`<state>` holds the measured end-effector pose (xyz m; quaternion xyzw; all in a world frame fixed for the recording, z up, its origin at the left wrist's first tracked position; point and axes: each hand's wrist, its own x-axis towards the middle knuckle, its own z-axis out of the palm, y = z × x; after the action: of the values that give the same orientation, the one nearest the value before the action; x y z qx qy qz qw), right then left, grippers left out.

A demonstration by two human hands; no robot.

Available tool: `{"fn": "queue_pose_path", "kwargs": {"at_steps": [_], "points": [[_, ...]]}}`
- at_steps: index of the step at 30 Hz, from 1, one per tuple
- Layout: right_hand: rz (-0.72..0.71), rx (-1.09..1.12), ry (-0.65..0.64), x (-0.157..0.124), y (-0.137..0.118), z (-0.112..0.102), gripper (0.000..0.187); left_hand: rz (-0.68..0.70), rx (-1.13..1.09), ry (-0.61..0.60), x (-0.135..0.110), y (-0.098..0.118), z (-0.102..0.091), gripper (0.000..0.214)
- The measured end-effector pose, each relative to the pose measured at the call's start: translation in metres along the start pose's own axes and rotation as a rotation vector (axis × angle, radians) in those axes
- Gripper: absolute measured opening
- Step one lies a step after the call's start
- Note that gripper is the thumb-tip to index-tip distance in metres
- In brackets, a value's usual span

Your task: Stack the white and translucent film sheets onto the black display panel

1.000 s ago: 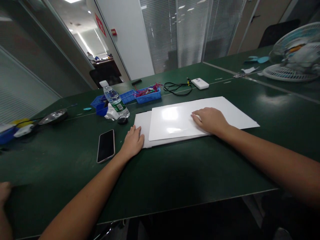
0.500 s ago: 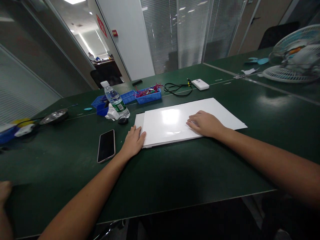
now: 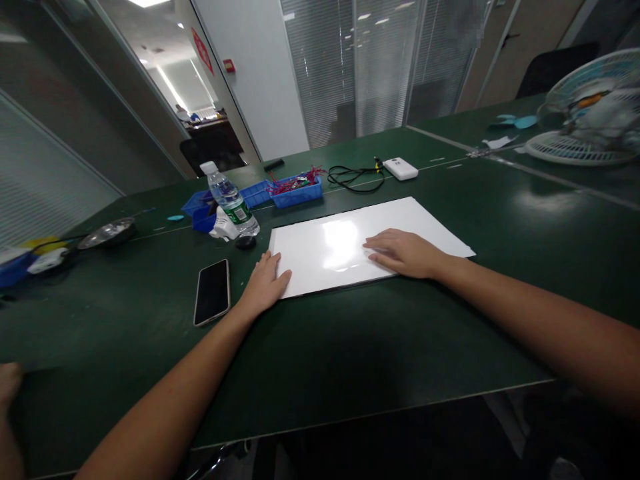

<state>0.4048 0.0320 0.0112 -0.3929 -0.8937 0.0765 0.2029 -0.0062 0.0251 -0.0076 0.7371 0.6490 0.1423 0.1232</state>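
A glossy white sheet (image 3: pixel 320 257) lies on the green table, over a thin flat piece whose dark edge shows along its near and far sides. My left hand (image 3: pixel 266 281) rests at the sheet's left end, fingers and thumb apart, the thumb over its near corner. Flat on top, right of the bright reflection, lies my right hand (image 3: pixel 403 253) with its fingers stretched to the left. What is under the sheet is mostly hidden.
Left of the sheet are a phone (image 3: pixel 213 292), a black mouse (image 3: pixel 245 243) and a water bottle (image 3: pixel 231 201). Behind stand blue trays (image 3: pixel 297 195) with wires, a black cable (image 3: pixel 356 180) and a white box (image 3: pixel 401 169). A fan (image 3: pixel 590 113) stands right; another person's hand (image 3: pixel 9 383) shows left.
The white sheet has slid left under my right hand, which moved left with it. Its left edge now covers the strip that showed beside my left hand. My left hand stays put.
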Motion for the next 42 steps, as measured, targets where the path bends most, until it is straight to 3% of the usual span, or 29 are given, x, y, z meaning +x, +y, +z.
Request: {"fn": "queue_pose_path", "kwargs": {"at_steps": [24, 38, 42], "points": [[-0.106, 0.184, -0.104, -0.004, 0.006, -0.001, 0.063, -0.039, 0.008, 0.011, 0.000, 0.003, 0.000, 0.072], [-0.073, 0.181, -0.015, 0.000, 0.002, -0.002, 0.058, 0.012, 0.061, -0.008, -0.001, 0.003, 0.001, 0.078], [0.103, 0.002, 0.102, 0.000, 0.011, -0.010, 0.059, 0.018, 0.047, 0.001, 0.000, 0.000, 0.002, 0.076]]}}
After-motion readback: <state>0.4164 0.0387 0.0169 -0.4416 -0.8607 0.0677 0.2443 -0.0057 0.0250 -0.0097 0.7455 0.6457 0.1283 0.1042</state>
